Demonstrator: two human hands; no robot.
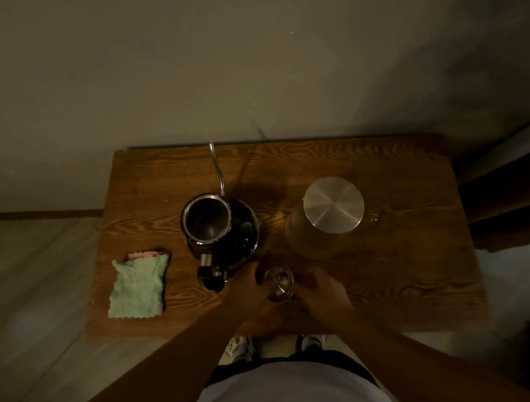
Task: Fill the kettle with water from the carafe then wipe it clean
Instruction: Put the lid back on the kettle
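A steel gooseneck kettle (pixel 207 224) stands open on its dark round base (pixel 251 237) at the table's middle, spout pointing away and handle toward me. To its right stands a glass carafe (pixel 310 238) capped by a round metal lid (pixel 334 204). A small shiny round kettle lid (pixel 279 282) with a knob sits low over the table's near middle. My left hand (pixel 247 292) curls against the lid's left side and my right hand (pixel 324 291) touches its right edge. A folded green cloth (pixel 137 287) lies at the left.
The wooden table (pixel 402 270) stands against a plain wall. A pink cloth edge (pixel 143 254) shows under the green one. Dark furniture (pixel 522 198) borders the right side. My shoes (pixel 242 349) show below the near table edge.
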